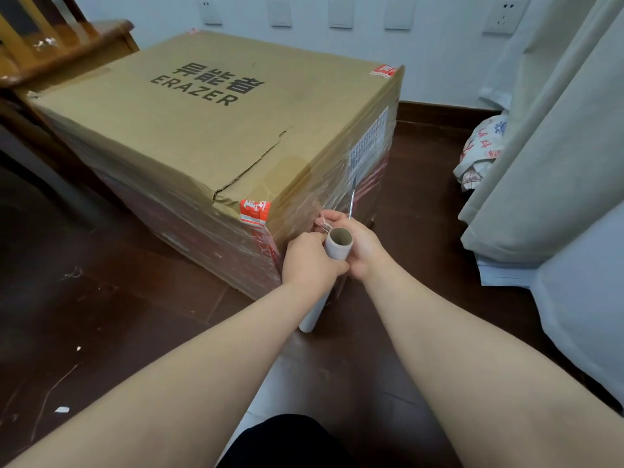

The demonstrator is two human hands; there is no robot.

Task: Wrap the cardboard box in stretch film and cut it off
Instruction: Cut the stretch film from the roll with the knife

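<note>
A large brown cardboard box printed "ERAZER" stands on the dark floor, its sides covered in clear stretch film. At its near corner my left hand grips the upright stretch film roll, whose cardboard core faces up and whose lower end reaches the floor. My right hand is just right of the roll and holds a thin blade or knife pointing up along the box's right side. A short strand of film stretches between roll and box by my fingers.
A wooden chair or cabinet touches the box's far left. Pale curtains and white bedding stand at the right, with a printed plastic bag on the floor. A white wall with sockets lies behind. Dark floor lies at the left.
</note>
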